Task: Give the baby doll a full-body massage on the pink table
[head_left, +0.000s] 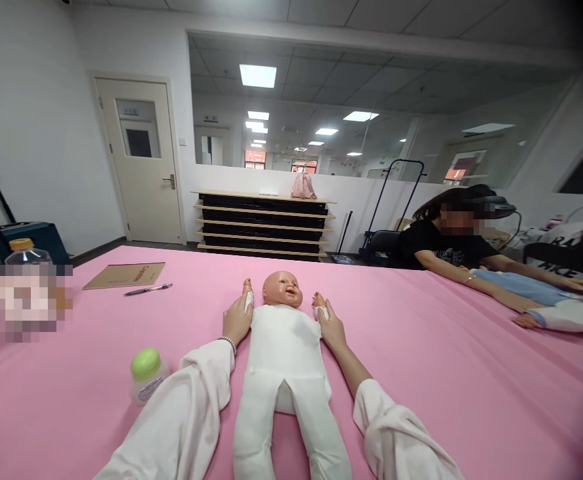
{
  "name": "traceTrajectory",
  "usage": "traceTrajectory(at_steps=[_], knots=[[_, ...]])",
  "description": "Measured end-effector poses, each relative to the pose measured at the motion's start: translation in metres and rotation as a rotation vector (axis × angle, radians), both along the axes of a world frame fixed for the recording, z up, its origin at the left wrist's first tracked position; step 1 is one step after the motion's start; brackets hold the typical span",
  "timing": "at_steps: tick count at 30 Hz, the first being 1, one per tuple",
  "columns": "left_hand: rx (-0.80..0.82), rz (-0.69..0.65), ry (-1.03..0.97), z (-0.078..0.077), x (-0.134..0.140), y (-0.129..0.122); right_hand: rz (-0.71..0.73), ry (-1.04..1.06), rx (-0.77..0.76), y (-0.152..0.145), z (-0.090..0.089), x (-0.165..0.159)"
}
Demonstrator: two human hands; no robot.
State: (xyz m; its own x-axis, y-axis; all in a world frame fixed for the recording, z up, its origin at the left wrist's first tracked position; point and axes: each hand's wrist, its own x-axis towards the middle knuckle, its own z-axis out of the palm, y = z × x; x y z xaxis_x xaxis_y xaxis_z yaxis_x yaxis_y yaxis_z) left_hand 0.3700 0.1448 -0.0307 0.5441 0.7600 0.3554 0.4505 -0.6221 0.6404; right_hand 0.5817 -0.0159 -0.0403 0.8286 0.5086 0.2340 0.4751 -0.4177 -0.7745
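Baby doll [285, 340]: lying on its back on the pink bench [436, 360], between both hands.
Long way: pointing straight ahead, with head [277, 290] at the far end and legs [255, 433] at the near end.
Left hand [237, 320]: holding one doll arm near the wrist, with a grip curled round it, beside the head.
Right hand [332, 329]: holding the other arm the same way; cannot tell how tight.
Nearer hand: neither one, touching on both sides.
Jar with green lid [146, 375]: left of the doll, just beside the left sleeve [186, 400].
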Motion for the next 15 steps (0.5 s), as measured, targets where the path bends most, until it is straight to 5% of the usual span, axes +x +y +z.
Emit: traceTrajectory(at_steps=[9, 15], knots=[[-0.069, 0.143, -0.251, 0.001, -0.023, -0.016, -0.059, -0.231, 0.339, -0.020, 0.004, -0.027], [-0.076, 0.087, -0.406, -0.008, -0.050, -0.023, 0.166, -0.346, 0.401, -0.053, 0.004, -0.056]])
